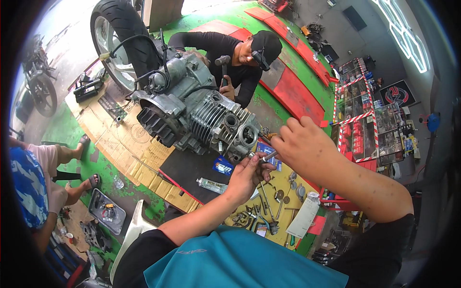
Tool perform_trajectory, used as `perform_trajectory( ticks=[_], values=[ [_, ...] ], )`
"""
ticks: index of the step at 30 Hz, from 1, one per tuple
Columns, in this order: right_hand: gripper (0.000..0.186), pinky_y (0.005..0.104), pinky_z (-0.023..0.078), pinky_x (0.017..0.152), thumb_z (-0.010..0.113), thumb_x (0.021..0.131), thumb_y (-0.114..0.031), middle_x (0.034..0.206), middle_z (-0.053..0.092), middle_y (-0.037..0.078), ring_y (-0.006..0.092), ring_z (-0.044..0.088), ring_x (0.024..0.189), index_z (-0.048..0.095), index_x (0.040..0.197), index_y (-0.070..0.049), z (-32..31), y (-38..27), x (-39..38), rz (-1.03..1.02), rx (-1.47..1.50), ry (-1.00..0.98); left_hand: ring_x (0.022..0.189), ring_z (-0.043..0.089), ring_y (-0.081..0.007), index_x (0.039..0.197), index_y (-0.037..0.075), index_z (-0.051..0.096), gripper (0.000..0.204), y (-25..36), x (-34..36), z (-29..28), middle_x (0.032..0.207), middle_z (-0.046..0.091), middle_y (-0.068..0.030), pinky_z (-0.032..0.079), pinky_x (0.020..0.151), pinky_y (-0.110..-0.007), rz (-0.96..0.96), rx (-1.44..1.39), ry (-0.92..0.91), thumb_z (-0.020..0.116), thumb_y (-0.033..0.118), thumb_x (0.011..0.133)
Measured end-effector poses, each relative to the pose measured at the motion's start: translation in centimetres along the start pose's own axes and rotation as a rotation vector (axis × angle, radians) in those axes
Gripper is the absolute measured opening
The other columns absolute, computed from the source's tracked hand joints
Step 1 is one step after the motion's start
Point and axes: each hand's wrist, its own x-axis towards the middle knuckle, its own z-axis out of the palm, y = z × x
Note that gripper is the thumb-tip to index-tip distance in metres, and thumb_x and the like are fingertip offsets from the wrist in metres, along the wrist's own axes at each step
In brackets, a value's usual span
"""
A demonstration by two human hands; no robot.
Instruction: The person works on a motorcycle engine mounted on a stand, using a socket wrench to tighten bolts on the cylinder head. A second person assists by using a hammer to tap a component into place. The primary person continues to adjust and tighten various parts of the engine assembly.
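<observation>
One camera rides on the worker's head, tilted steeply down and forward. It sits close above the engine point(192, 117) and the floor point(288, 96), its fisheye bending the shop's edges.

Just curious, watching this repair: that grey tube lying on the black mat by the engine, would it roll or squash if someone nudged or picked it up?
The grey tube lies flat on its side on the black mat, so a push would probably slide it or roll it a little. It looks slim and partly squeezed, so likely light and soft under the fingers.
</observation>
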Motion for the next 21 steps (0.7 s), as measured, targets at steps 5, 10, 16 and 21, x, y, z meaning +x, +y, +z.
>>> perform_trajectory(
  ticks=[5, 10, 16, 21],
  values=[
    [0.017, 0.0354, 0.039, 0.076, 0.065, 0.082, -0.027, 0.084, 0.060, 0.003, 0.0203, 0.056, 0.088, 0.064, 0.088, -0.012, -1.5, -1.2, 0.9, -0.038, -0.110, -0.006, 0.083, 0.059, -0.0177, 0.124, 0.003, 0.056, 0.037, -0.2, 0.4, 0.0, 0.107, 0.069, -0.0152, 0.050, 0.080, -0.033, 0.031, -0.118, -0.008, 0.050, 0.036, 0.109],
    [0.013, 0.0355, 0.038, 0.076, 0.063, 0.082, -0.023, 0.082, 0.057, 0.002, 0.0194, 0.054, 0.087, 0.062, 0.087, -0.011, -3.3, -3.2, 1.0, -0.103, -0.179, -0.037, 0.090, 0.064, -0.0200, 0.119, 0.004, 0.058, 0.032, -0.1, 0.3, 1.2, 0.105, 0.070, -0.0143, 0.053, 0.083, -0.036, 0.083, -0.116, 0.126, 0.052, 0.033, 0.108],
    [0.012, 0.0372, 0.042, 0.082, 0.064, 0.085, -0.024, 0.082, 0.061, 0.002, 0.0211, 0.058, 0.091, 0.066, 0.090, -0.013, -0.4, 2.2, 2.4, -0.082, -0.141, -0.183, 0.093, 0.068, -0.0219, 0.117, 0.001, 0.058, 0.031, -0.6, 0.4, 0.2, 0.101, 0.070, -0.0158, 0.056, 0.084, -0.036, 0.096, -0.074, 0.130, 0.059, 0.030, 0.105],
    [0.012, 0.0367, 0.044, 0.083, 0.065, 0.086, -0.023, 0.089, 0.067, 0.004, 0.0215, 0.063, 0.092, 0.069, 0.093, -0.014, 1.6, 2.9, 3.5, -0.124, -0.092, -0.251, 0.089, 0.069, -0.0228, 0.117, 0.002, 0.059, 0.030, -0.8, 0.6, 0.6, 0.097, 0.071, -0.0144, 0.056, 0.082, -0.037, 0.124, -0.069, 0.236, 0.063, 0.028, 0.103]
  ],
)
